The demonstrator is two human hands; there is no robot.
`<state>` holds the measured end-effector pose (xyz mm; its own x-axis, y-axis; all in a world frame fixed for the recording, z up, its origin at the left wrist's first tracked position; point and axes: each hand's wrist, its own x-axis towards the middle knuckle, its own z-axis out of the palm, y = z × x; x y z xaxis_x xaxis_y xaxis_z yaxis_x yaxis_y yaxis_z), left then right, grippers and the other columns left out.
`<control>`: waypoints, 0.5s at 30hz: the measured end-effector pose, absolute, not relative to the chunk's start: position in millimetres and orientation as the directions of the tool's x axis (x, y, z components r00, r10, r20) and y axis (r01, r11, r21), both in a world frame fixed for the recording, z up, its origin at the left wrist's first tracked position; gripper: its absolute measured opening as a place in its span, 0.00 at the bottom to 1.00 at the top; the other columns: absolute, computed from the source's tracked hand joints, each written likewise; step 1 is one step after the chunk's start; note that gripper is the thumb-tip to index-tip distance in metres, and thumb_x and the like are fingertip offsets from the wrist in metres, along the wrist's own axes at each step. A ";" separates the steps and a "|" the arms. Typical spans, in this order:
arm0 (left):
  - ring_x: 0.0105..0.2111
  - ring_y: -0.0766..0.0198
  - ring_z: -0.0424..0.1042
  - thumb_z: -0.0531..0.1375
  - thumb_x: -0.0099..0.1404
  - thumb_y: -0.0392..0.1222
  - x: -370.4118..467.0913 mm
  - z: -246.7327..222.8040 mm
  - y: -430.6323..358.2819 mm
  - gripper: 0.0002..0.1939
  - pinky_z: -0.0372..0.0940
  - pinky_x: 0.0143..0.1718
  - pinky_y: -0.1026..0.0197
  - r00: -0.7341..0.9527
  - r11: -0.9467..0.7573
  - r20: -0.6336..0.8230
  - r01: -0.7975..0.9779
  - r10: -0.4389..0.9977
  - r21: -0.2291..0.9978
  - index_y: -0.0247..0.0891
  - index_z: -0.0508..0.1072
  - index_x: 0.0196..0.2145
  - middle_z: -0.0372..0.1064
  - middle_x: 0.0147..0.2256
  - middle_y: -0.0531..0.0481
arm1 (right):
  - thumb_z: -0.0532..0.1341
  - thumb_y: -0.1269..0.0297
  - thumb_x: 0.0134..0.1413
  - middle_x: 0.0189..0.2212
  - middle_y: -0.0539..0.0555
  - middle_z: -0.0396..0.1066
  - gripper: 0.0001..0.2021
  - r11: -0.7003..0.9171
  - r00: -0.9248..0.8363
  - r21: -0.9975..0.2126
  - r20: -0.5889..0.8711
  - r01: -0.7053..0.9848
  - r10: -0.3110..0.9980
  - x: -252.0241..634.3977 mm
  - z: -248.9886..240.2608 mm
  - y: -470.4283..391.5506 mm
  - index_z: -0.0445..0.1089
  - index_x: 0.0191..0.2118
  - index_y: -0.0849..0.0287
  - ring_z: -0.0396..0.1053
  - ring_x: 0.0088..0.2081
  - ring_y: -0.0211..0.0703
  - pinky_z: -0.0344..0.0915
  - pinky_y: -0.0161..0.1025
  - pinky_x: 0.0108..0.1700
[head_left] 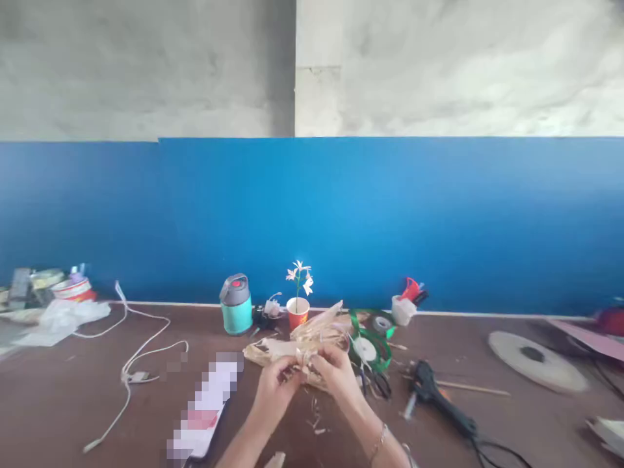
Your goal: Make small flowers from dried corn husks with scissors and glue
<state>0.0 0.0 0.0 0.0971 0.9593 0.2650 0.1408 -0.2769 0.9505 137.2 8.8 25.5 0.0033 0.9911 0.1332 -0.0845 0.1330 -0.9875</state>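
My left hand and my right hand meet above the near side of the table, fingertips pinched together. Between them is a small pale husk-like piece, mostly covered by the fingers. Just behind lies a pile of dry, straw-coloured husks. A red paper cup stands beyond the pile, holding a stem with white flowers. Spools of green ribbon sit right of my right hand, with dark-handled scissors close by.
At right are a black glue gun with its cord, a thin wooden stick and a large pale disc. A teal flask stands at the back. On the left lie a phone and a white cable.
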 end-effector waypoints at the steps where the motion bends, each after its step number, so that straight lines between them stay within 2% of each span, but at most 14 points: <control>1: 0.32 0.57 0.72 0.59 0.53 0.40 -0.3 -1.1 1.9 0.10 0.64 0.34 0.62 0.100 -0.271 0.258 0.144 0.961 0.952 0.36 0.79 0.31 0.76 0.28 0.48 | 0.59 0.64 0.37 0.16 0.47 0.61 0.07 0.128 0.003 -0.987 0.129 -0.094 0.992 137.6 25.0 8.5 0.68 0.19 0.62 0.58 0.22 0.35 0.58 0.32 0.24; 8: 0.30 0.58 0.72 0.60 0.53 0.40 -1.5 -9.6 7.7 0.09 0.64 0.33 0.62 0.068 -0.259 0.251 0.159 0.966 0.953 0.36 0.79 0.30 0.77 0.30 0.47 | 0.59 0.64 0.39 0.15 0.44 0.57 0.08 0.107 -0.018 -0.989 0.109 -0.099 0.994 140.2 18.0 10.7 0.63 0.18 0.61 0.53 0.21 0.32 0.53 0.31 0.24; 15: 0.27 0.60 0.70 0.61 0.54 0.42 -0.9 -3.1 2.9 0.08 0.62 0.30 0.64 0.045 -0.273 0.270 0.233 0.962 0.934 0.36 0.77 0.27 0.76 0.27 0.49 | 0.59 0.64 0.40 0.15 0.45 0.58 0.08 0.085 -0.054 -0.995 0.088 -0.060 0.995 143.1 18.3 12.2 0.63 0.19 0.61 0.52 0.21 0.32 0.49 0.32 0.24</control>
<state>-0.9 2.9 -3.1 0.0451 0.9619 0.2698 0.2327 -0.2728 0.9335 143.1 12.2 18.3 -0.0542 0.9946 0.0880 -0.0597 0.0847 -0.9946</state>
